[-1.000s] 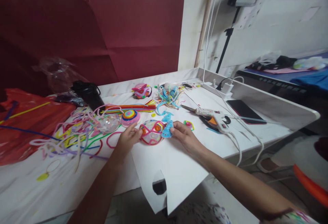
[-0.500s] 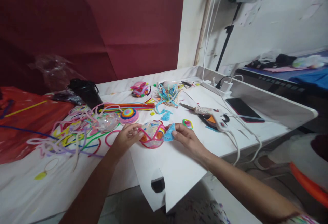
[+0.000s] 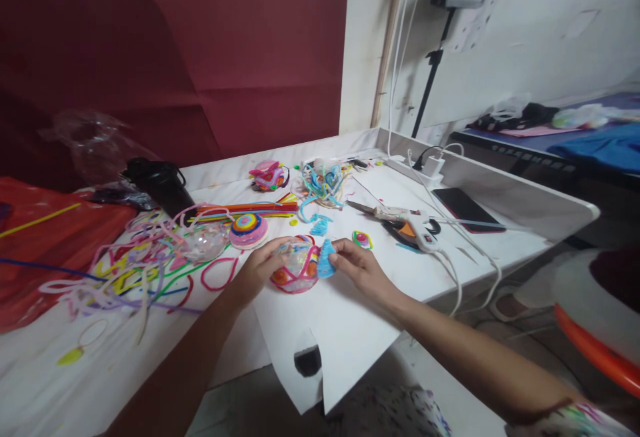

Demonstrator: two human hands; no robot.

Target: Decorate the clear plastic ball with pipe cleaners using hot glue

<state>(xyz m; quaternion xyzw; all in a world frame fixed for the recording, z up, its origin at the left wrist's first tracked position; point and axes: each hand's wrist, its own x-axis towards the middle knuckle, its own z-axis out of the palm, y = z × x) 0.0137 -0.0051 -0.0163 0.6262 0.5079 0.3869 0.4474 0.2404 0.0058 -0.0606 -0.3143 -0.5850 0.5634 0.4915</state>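
My left hand [image 3: 260, 269] grips the left side of a clear ball [image 3: 296, 275] trimmed with pink, orange and other coloured pipe cleaners. Pinched in my right hand [image 3: 357, 265] is a light-blue fan-shaped piece [image 3: 327, 259], held against or right beside the ball's right side; I cannot tell whether they touch. White paper [image 3: 345, 317] lies beneath them and hangs over the table's front edge. Just beyond the ball lies a second small blue piece [image 3: 319, 225]. A small green, yellow and pink piece [image 3: 362, 239] rests past my right hand.
A glue gun [image 3: 423, 230] with a white cord and scissors [image 3: 363, 208] lie on the right, near a phone [image 3: 467, 209]. Tangled pipe cleaners [image 3: 135, 270], a striped dome [image 3: 248, 229] and a black bottle [image 3: 157, 183] stand left. A blue bundle [image 3: 324, 182] sits behind.
My left hand has moved from the ball's edge to a fuller grip over its upper left side, and the ball has turned. The blue piece stays in my right hand. The view has shifted slightly.
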